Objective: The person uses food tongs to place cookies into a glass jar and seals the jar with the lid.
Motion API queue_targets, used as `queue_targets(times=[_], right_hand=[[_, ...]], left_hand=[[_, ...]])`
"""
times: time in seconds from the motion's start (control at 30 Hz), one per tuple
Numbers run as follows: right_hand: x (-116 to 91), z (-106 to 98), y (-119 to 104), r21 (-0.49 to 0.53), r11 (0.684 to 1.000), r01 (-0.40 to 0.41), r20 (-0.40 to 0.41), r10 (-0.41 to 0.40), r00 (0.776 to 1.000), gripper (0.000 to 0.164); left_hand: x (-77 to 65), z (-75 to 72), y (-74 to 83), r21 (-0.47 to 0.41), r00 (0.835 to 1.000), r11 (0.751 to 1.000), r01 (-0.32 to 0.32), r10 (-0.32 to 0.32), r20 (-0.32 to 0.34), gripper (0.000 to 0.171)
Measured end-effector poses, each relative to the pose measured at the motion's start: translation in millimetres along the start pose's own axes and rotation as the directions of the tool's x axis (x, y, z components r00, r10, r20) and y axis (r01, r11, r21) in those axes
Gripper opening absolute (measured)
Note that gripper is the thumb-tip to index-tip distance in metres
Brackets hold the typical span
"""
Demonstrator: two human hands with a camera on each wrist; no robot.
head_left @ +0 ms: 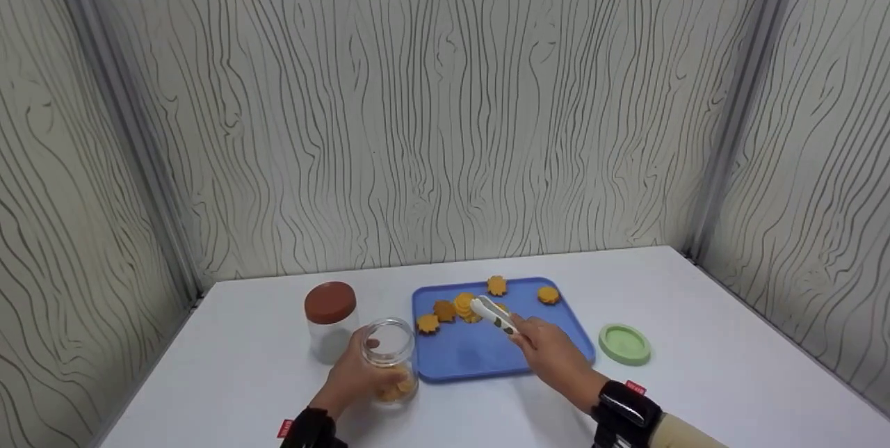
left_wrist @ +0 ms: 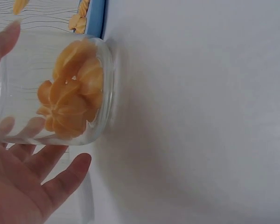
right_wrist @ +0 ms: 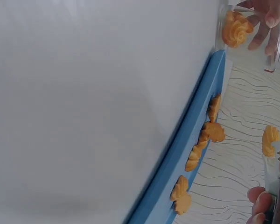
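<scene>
My left hand (head_left: 358,368) grips an uncapped clear glass jar (head_left: 389,350) around its side, at the tray's front left corner. Several swirled golden cookies (left_wrist: 72,93) lie at the jar's bottom. Over the blue tray (head_left: 480,354), my right hand (head_left: 553,354) holds white patterned tongs (head_left: 495,314). A ridged cookie (right_wrist: 270,140) sits at the tongs' tip, lifted above the tray in the right wrist view. Other cookies lie along the tray's back and left, among them a flower-shaped cookie (head_left: 428,324) and a browner cookie (head_left: 444,310).
Behind the left hand stands a second clear jar with a reddish-brown lid (head_left: 330,302). A round green lid (head_left: 625,344) lies on the white table (head_left: 702,371), right of the tray. Wood-patterned panels (head_left: 445,121) enclose the back and sides.
</scene>
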State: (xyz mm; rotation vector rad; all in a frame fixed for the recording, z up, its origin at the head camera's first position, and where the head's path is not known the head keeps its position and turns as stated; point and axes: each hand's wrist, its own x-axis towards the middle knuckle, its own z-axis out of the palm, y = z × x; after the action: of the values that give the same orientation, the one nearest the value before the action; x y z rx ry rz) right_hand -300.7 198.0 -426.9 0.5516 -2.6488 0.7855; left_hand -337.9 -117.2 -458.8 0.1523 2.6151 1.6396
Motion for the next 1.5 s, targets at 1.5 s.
queue_targets(times=[1.5], right_hand=[[18.6, 38.2, -73.8, 0.166, 0.973, 0.162, 0.111, -0.181, 0.977, 0.044]], left_hand=[[0.8, -0.1, -0.5, -0.01, 0.999, 1.0, 0.022, -0.021, 0.04, 0.103]])
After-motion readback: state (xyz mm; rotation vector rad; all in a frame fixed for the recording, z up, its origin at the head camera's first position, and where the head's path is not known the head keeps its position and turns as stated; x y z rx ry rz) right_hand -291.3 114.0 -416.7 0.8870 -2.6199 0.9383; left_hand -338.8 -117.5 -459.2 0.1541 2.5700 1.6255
